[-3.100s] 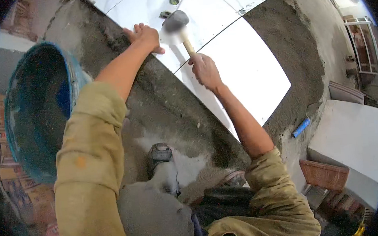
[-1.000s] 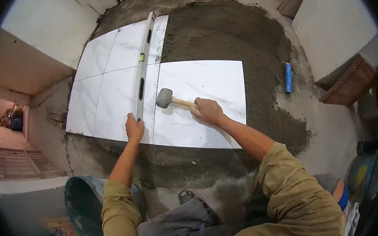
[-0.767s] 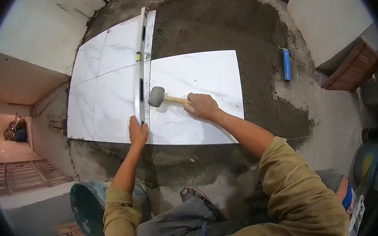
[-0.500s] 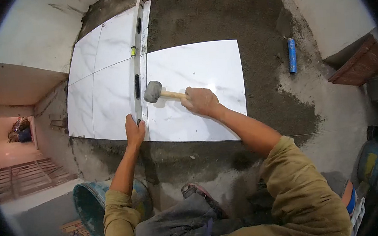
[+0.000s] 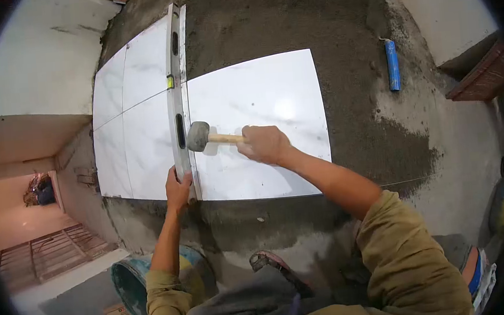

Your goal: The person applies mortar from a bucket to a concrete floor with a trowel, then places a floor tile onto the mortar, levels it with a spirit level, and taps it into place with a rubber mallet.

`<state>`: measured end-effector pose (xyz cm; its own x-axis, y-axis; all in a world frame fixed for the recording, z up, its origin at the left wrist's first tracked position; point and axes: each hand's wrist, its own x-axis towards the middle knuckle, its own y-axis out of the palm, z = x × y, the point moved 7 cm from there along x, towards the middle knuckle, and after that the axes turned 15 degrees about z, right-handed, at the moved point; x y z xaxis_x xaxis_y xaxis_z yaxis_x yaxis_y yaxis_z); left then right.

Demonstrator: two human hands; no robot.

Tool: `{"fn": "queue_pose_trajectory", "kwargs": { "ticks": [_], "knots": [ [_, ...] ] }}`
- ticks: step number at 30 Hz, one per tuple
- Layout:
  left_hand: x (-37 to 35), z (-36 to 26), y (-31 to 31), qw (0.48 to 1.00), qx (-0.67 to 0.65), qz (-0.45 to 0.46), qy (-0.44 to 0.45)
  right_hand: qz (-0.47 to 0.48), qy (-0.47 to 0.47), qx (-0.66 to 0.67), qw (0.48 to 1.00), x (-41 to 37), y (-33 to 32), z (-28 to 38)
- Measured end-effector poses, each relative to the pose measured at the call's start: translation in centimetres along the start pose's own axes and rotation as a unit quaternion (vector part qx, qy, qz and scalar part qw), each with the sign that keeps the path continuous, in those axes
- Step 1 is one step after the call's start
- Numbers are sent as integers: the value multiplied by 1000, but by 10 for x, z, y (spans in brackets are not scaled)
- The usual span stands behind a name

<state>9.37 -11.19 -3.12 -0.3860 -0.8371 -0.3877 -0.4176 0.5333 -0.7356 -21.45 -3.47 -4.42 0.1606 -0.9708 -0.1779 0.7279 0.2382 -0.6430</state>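
A long spirit level (image 5: 173,107) with a yellow vial lies across white marbled tiles, over the seam beside the large right-hand tile (image 5: 258,92). My left hand (image 5: 178,190) grips the level's near end, fingers on its left side and thumb on its right. In my right hand (image 5: 264,144) is the wooden handle of a rubber mallet (image 5: 198,137). The mallet's grey head is close over the large tile, right at the level's edge. Left of the level, several laid tiles (image 5: 149,136) sit edge to edge.
Dark wet mortar (image 5: 276,13) spreads beyond and right of the tiles. A blue tube (image 5: 393,66) lies at the right, near a reddish-brown slab (image 5: 476,74) by the wall. A thin string (image 5: 405,182) runs along the near side. A bucket (image 5: 126,286) stands by my left arm.
The whole view has shifted slightly, and the mallet head appears lower and a little nearer the level. Both hands keep their holds.
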Motion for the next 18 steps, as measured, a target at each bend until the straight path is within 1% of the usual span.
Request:
{"fn": "queue_pose_trajectory", "kwargs": {
  "ticks": [2, 4, 6, 8, 10, 12, 13, 14, 15, 17, 18],
  "knots": [
    [20, 38, -2, 999, -51, 12, 7, -3, -3, -2, 1000, 2, 1, -2],
    [24, 50, 3, 998, -58, 14, -7, -29, -6, 13, 999, -1, -1, -1],
    [27, 57, 4, 997, -66, 15, -20, -24, -8, 10, 1000, -1, -1, -1],
    [28, 63, 4, 997, -45, 25, -50, -17, -10, 9, 1000, -1, -2, -2],
    [28, 60, 5, 998, -49, 31, -39, -35, -26, 7, 999, 0, -2, -1],
    [28, 56, 4, 998, -53, 34, -30, -11, -19, -6, 1000, 2, 1, -2],
    [28, 53, 2, 997, -78, 13, -14, 10, -11, -21, 1000, 3, 3, -2],
    [29, 49, 0, 995, -104, -9, 3, 12, -14, -21, 1000, 3, 2, -1],
    [29, 38, 1, 994, -105, -12, 1, 17, -9, -17, 1000, 3, 1, -2],
    [25, 2, -5, 998, 17, -50, 32, 23, -9, -14, 1000, 3, 1, 0],
    [25, 2, -5, 998, 16, -54, 30, 24, -6, -15, 1000, 2, 1, 0]
  ]
}}
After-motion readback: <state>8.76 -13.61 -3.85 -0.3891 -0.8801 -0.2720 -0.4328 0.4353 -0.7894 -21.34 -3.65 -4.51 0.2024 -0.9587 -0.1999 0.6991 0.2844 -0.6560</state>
